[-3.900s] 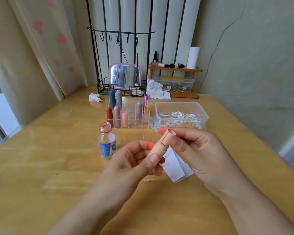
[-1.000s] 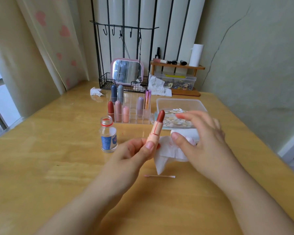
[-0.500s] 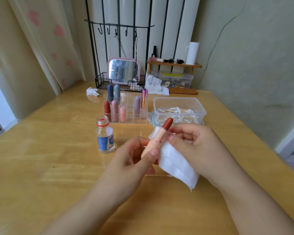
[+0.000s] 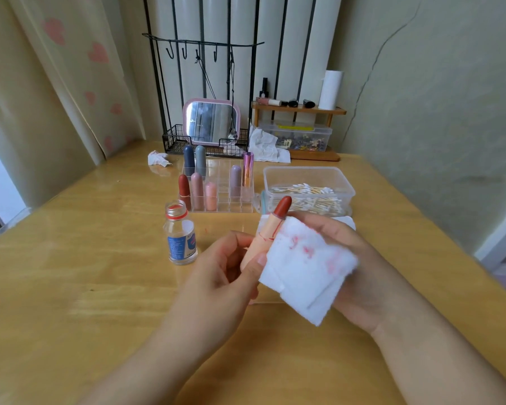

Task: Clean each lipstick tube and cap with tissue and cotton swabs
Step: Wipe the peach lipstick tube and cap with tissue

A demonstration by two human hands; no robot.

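— Where the wooden table (image 4: 70, 287) spreads under both hands, what sits beyond the fingers?

— Farthest back, a clear box of cotton swabs (image 4: 308, 194) and a clear organizer (image 4: 219, 191) of capped lipsticks; nearer, left of the fingers, a small open bottle (image 4: 181, 235).

— And the hands?

— The right hand (image 4: 360, 276) holds a folded white tissue (image 4: 307, 270), smeared pink, its fingers curled behind it, pressing it against the tube.

— The left?

— The left hand (image 4: 225, 276) grips the peach lipstick tube (image 4: 263, 238) low down, thumb in front, fingers wrapped behind. It tilts right, uncapped, red bullet above the tissue.
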